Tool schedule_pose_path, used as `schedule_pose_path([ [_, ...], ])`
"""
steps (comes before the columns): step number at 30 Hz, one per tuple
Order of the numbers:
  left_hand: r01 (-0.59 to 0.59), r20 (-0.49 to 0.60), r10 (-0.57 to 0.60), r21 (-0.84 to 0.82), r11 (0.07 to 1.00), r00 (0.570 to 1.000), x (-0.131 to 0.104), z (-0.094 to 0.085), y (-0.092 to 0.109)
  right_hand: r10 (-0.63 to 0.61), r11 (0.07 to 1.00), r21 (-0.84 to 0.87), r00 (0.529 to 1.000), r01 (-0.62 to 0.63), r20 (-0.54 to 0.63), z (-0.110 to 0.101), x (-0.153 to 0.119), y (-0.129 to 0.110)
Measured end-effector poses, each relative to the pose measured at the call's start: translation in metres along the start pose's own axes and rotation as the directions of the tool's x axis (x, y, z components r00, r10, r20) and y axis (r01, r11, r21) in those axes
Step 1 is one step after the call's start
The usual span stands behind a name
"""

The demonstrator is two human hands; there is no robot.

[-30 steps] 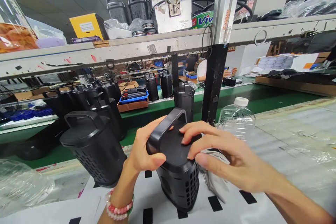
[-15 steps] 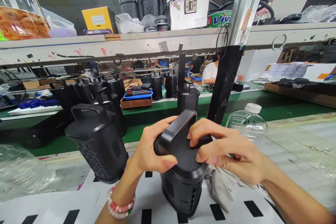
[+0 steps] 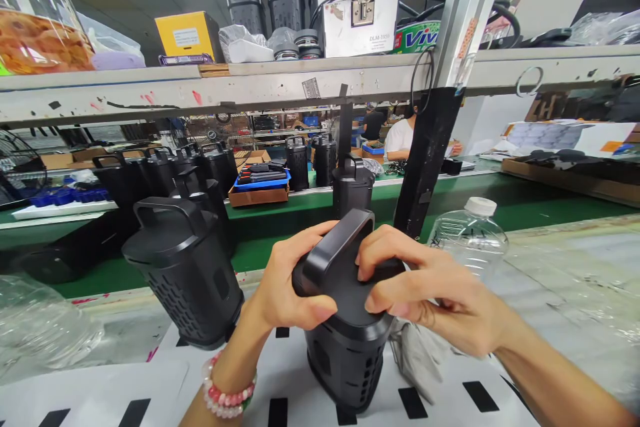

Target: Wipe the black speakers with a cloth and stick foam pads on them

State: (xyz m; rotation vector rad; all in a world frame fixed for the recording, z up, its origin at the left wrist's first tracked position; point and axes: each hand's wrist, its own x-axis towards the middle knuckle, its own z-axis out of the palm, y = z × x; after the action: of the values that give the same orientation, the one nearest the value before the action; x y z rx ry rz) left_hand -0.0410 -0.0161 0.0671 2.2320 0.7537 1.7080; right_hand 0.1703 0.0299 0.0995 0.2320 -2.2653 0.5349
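A black handled housing [image 3: 347,363] with slots in its side stands in front of me, slightly tilted in view. My left hand [image 3: 295,280] is wrapped round its upper left side, thumb along the front of the lid and fingers behind the handle [image 3: 337,250]. From the right, my right hand [image 3: 430,287] presses bent fingertips on the lid beside the handle; its thumb is partly hidden by the fingers. A grey cloth [image 3: 420,353] lies at the housing's right. To the left stands a similar black housing [image 3: 185,280], apart from my hands.
A clear plastic bottle [image 3: 470,233] with a white cap stands right of my hands. Beyond runs a green conveyor belt [image 3: 530,200] with several black housings. A metal upright [image 3: 430,153] rises before it, and a loaded shelf [image 3: 260,83] crosses above. A person [image 3: 400,140] sits across the belt.
My right fingers have shifted slightly left on the lid. Black housings on the belt have moved a little to the left. My left hand keeps its hold.
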Motion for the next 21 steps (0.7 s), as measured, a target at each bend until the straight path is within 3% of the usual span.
schedule_pose_path([
  [15, -0.035, -0.03, 0.035, -0.006, 0.999, 0.999, 0.0021, 0.0013, 0.0013, -0.004, 0.999, -0.036, 1.0, 0.004, -0.006, -0.0006, -0.0012, -0.0018],
  [21, -0.022, -0.02, 0.022, -0.028, 0.999, 1.0, 0.0009, 0.0017, 0.0005, -0.024, 0.996, -0.085, 0.999, 0.027, 0.041, -0.0042, 0.0003, -0.0027],
])
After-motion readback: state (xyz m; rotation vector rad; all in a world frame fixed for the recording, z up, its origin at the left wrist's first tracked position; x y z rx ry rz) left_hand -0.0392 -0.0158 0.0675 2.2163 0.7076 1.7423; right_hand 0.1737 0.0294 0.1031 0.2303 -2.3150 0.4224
